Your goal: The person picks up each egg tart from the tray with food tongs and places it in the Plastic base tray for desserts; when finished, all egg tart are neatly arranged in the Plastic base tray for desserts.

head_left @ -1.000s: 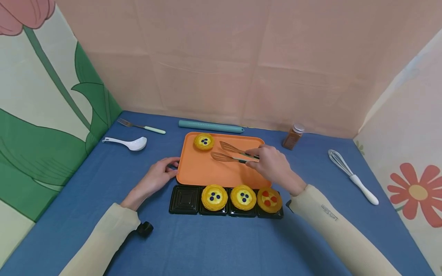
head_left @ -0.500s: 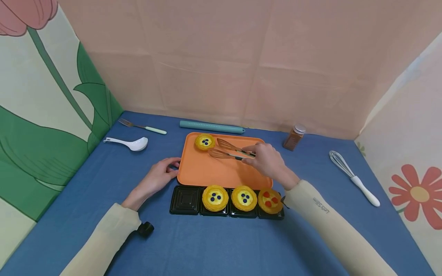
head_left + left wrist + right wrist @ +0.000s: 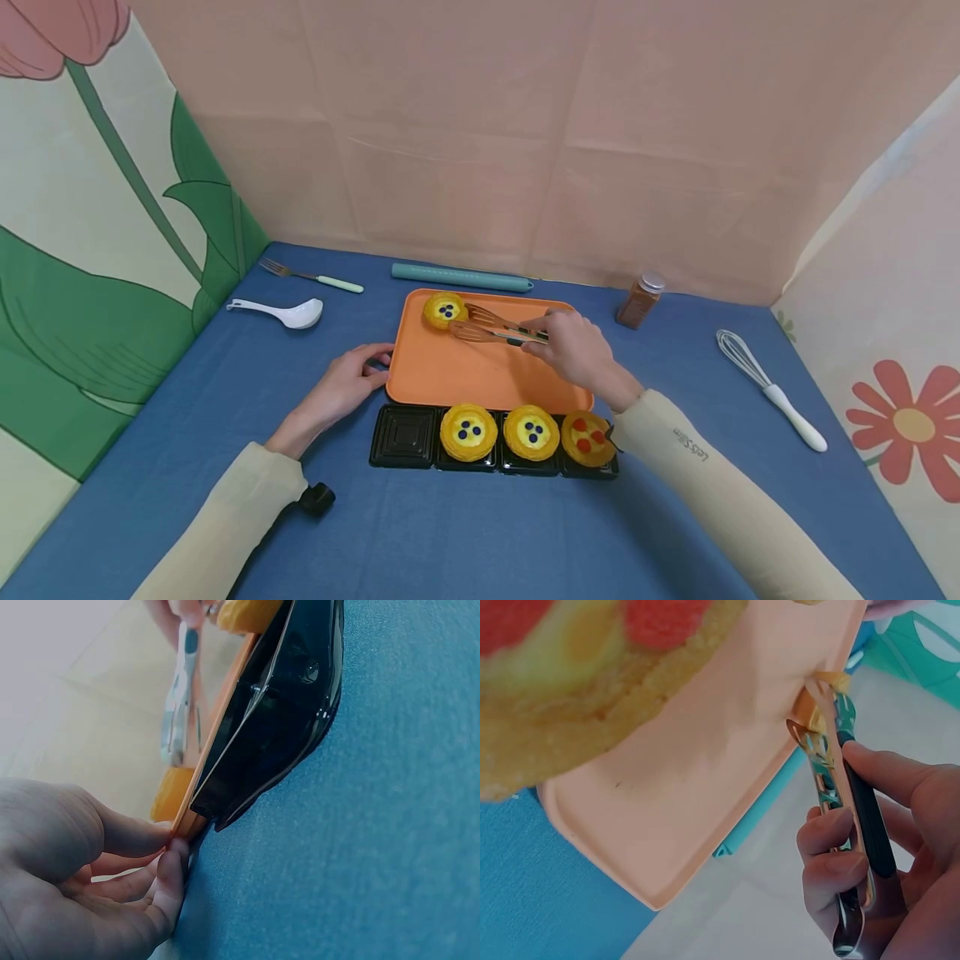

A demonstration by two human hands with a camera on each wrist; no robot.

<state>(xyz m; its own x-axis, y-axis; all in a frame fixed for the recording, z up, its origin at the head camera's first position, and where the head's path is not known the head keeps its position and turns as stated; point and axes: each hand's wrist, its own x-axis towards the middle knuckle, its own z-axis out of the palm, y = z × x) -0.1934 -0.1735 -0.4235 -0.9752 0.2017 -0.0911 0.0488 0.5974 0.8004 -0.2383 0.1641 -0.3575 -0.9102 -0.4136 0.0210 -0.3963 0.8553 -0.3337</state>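
My right hand [image 3: 573,350] grips a pair of tongs [image 3: 866,806], its arms spread apart. The slotted tong heads reach the right side of an egg tart [image 3: 444,310] dotted with blue, at the back left of the orange tray [image 3: 480,375]. Whether they touch the tart I cannot tell. My left hand [image 3: 82,877] pinches the tray's left edge between thumb and fingers. Before the tray lies a black partitioned container [image 3: 402,437]. It bears two blue-dotted tarts [image 3: 468,433] and a red-topped tart [image 3: 588,439]; its leftmost compartment holds nothing.
Behind the tray lies a teal rolling pin-like stick [image 3: 461,277]. A fork [image 3: 311,276] and a white ladle [image 3: 288,314] lie at left. At right stand a spice jar [image 3: 641,300] and, farther over, a whisk [image 3: 771,389] lying down.
The tongs in my right hand have moved left and slightly back, up to the tart on the tray. My left hand stays at the tray's edge.
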